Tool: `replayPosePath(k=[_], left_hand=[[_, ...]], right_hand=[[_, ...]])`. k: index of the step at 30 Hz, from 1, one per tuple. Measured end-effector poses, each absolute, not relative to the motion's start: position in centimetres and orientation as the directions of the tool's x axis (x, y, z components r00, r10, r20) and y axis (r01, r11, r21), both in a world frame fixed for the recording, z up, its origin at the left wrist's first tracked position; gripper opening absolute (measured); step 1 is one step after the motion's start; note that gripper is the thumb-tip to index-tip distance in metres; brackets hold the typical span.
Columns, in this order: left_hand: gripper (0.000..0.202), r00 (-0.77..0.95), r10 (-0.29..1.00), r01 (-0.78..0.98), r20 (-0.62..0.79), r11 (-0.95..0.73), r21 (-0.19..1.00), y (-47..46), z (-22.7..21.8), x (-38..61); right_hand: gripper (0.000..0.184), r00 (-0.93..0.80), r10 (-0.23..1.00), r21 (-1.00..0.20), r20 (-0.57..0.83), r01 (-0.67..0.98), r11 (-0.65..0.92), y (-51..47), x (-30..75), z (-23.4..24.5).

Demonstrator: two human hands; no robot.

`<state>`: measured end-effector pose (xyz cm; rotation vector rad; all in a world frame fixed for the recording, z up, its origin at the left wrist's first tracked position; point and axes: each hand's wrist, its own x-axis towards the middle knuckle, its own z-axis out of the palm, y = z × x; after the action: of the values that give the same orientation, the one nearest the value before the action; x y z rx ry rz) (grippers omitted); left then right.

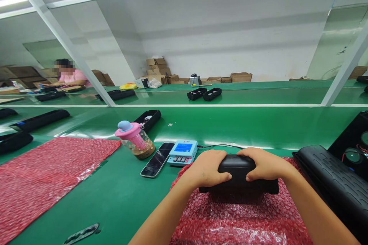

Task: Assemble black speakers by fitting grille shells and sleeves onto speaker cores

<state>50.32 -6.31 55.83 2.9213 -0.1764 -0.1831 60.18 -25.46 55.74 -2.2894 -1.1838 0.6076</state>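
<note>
Both my hands grip one black plastic housing (238, 170), which looks like a speaker case, from either side. My left hand (209, 168) wraps over its left end, and my right hand (263, 164) over its right end. Each thumb presses on the side facing me. Beneath the housing lies a red bubble-wrap sheet (230, 224). Just beyond my left hand is a light blue tester (183, 153) with a lit screen and a black cable. A longer black ribbed housing (333, 176) lies to the right of my right hand.
Left of the tester are a phone (157, 160) and a pink-lidded drink cup (135, 139). Another red bubble-wrap sheet (54, 176) covers the left. Several black housings (43, 119) lie on the green bench (120, 203). A person in pink (76, 77) sits across at far left.
</note>
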Motion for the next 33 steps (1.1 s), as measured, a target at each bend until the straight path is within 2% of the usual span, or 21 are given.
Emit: replayPosePath(k=[33], left_hand=[[0.044, 0.983, -0.138, -0.109, -0.124, -0.971, 0.213, -6.42, 56.03, 50.25]], right_hand=[[0.064, 0.524, 0.838, -0.601, -0.153, 0.624, -0.500, -25.64, 60.12, 55.76]])
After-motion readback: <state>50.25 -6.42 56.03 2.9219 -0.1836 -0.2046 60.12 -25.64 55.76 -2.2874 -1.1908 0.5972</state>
